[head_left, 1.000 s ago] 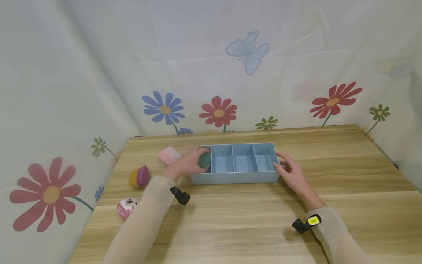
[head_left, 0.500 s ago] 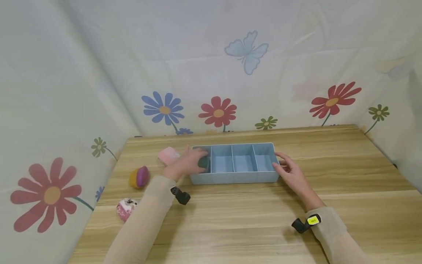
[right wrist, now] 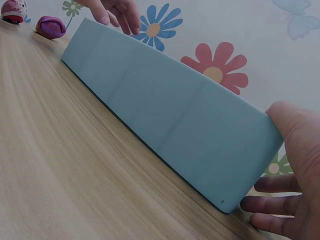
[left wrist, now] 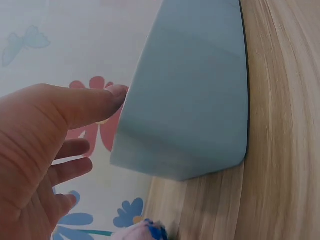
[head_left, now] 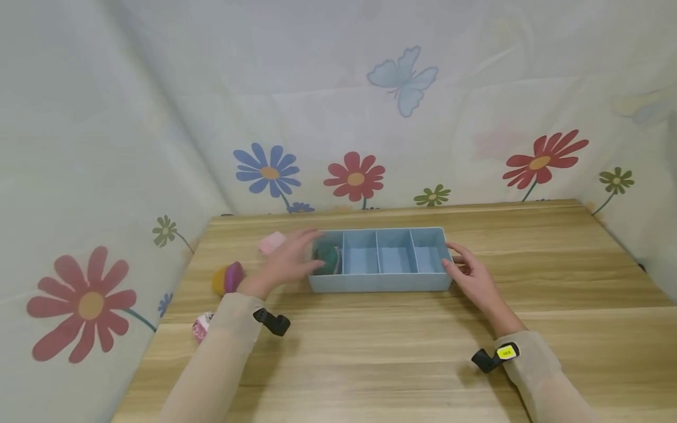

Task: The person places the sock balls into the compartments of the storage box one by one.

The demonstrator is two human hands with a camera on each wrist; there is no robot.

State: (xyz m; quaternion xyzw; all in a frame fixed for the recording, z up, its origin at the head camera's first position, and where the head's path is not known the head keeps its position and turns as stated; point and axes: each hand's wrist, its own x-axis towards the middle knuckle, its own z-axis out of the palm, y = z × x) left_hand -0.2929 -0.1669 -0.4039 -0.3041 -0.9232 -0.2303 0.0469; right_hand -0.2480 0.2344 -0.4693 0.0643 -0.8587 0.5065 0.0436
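A pale blue box with several compartments in a row sits on the table. In its leftmost compartment lies a round dark green object, partly covered by my left fingers. My left hand is spread over the box's left end, blurred, its fingers loose around the object and not gripping it. In the left wrist view, the left thumb is at the box rim. My right hand holds the box's right end, thumb on the rim and fingers by the end wall. The other compartments show bare floors.
Left of the box lie a pink piece, a yellow and purple rounded object and a pink and white one, partly behind the left sleeve. Flower-printed cloth hangs behind and beside the wooden table.
My left hand lowered the green object into the leftmost compartment, let go and drew back slightly left, fingers spreading. The right hand stays at the box's right end. The head view shifted slightly.
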